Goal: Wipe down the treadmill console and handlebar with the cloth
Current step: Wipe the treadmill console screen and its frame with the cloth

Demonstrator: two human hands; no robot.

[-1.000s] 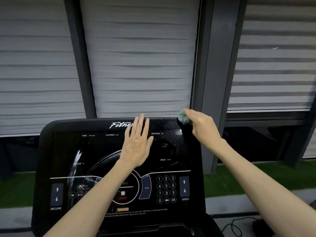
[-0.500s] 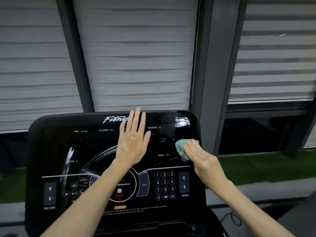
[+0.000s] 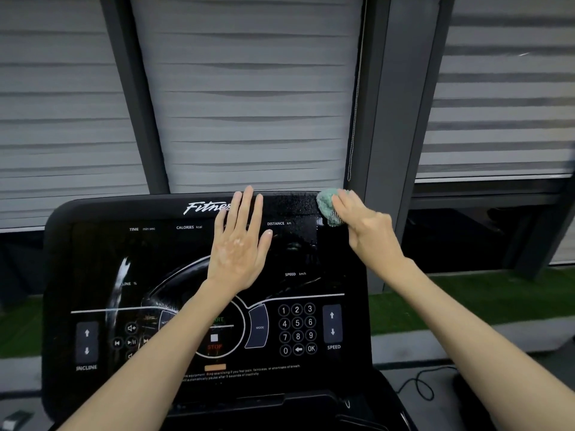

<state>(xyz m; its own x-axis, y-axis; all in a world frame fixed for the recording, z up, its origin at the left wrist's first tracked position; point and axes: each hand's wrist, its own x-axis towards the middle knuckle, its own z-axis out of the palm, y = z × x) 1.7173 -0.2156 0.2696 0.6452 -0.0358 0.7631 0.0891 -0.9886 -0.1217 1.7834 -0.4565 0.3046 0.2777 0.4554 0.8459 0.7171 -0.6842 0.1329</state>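
Note:
The black treadmill console (image 3: 93, 259) fills the lower middle of the view, with a keypad, SPEED and INCLINE buttons and a "Fitness" logo on its top band. My left hand (image 3: 239, 244) lies flat on the upper middle of the panel, fingers spread, holding nothing. My right hand (image 3: 367, 231) presses a small bunched green cloth (image 3: 326, 206) against the console's top right corner. Wet streaks glisten on the panel near the cloth. The handlebar is not in view.
Grey slatted blinds (image 3: 255, 104) and dark window posts (image 3: 385, 150) stand right behind the console. Green turf (image 3: 451, 300) and a pale kerb run beyond it. A black cable (image 3: 420, 387) lies on the floor at lower right.
My right hand has carried the cloth from the panel's right middle back up to the top right corner. My left hand has stayed flat on the console.

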